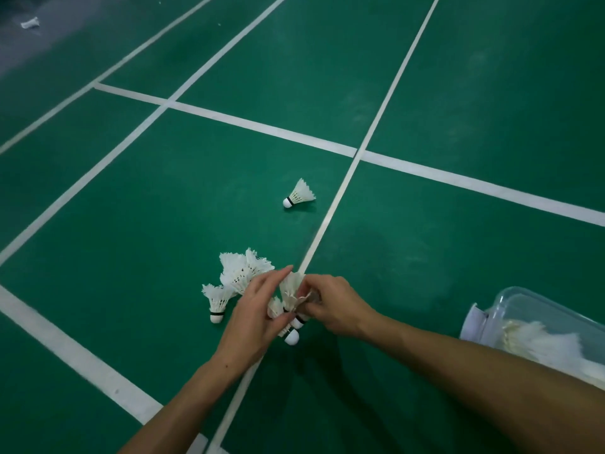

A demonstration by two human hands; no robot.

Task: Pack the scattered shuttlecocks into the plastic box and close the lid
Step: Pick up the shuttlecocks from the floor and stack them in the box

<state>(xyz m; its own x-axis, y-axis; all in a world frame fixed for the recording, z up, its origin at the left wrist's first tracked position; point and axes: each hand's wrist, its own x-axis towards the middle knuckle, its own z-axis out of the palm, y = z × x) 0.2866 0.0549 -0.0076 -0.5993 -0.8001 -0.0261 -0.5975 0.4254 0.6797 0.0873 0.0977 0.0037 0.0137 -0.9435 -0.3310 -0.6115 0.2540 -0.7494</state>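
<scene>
Left hand (253,317) fingers closed around a bunch of white feather shuttlecocks (289,309), corks pointing down; right hand (334,306) pinching the feathers of the same bunch from the other side. Just left, more shuttlecocks in a loose pile (240,273) on the green court floor (131,198). One lone shuttlecock (298,194) farther off beside a white line (330,214). Clear plastic box (537,326) at right, lying open, partly filled.

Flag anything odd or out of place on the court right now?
One stray shuttlecock lies far off at the top-left edge, well away from the pile by the hands. Another shuttlecock lies alone mid-court. The plastic box at right already holds some, with no lid on it.
</scene>
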